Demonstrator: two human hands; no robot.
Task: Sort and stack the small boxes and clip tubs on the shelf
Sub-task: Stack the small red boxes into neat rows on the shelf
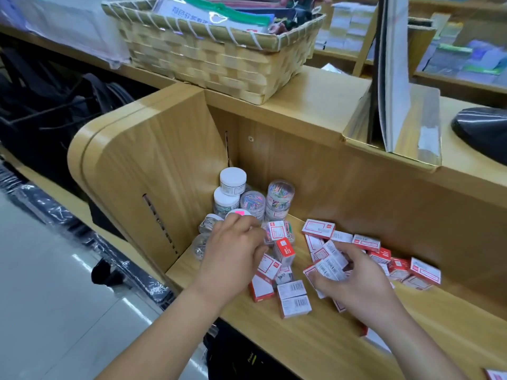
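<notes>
Several small red-and-white boxes lie scattered on the wooden shelf. Clear clip tubs with coloured clips and white-lidded tubs stand stacked in the shelf's back left corner. My left hand reaches among the tubs and pinches a clear tub of coloured clips with a red-and-white label. My right hand grips a bunch of small boxes above the shelf. More boxes lie between my hands.
A woven basket full of folders sits on the counter above the shelf. A clear display stand and a black object stand at right. The shelf's side panel closes the left. Floor lies at lower left.
</notes>
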